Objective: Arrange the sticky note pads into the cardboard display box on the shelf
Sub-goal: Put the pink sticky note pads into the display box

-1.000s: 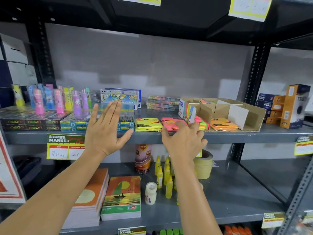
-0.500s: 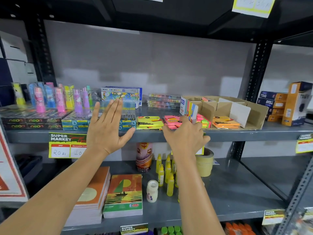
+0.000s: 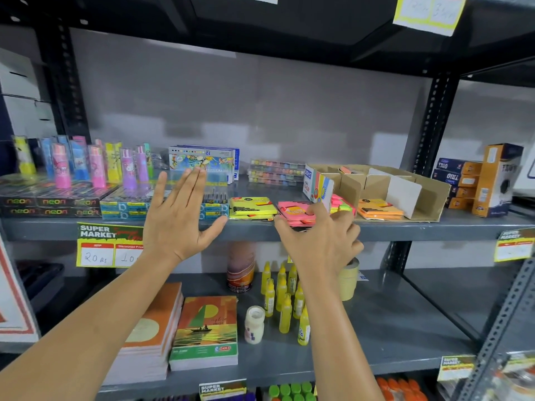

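The open cardboard display box point(image 3: 431, 195) stands on the middle shelf, right of centre, split by dividers. Orange sticky note pads point(image 3: 379, 211) lie in one compartment, and pink and green pads point(image 3: 343, 203) in the one left of it. Outside the box, yellow pads point(image 3: 252, 206) and a stack of pink sticky note pads point(image 3: 293, 212) lie on the shelf's front edge. My right hand point(image 3: 320, 238) is on the pink stack, index finger on top and thumb at its front edge. My left hand point(image 3: 176, 215) is raised flat in front of the shelf, fingers spread, holding nothing.
Neon pen boxes point(image 3: 52, 205), tall coloured tubes point(image 3: 95, 166) and a crayon box point(image 3: 202, 163) fill the shelf's left side. Blue and orange cartons point(image 3: 477, 180) stand right of the display box. On the shelf below are notebooks point(image 3: 205, 331), yellow glue bottles point(image 3: 285, 296) and a tape roll point(image 3: 348, 280).
My right hand has moved forward onto the pink pad stack and its fingers have closed on it. My left hand has stayed raised and open.
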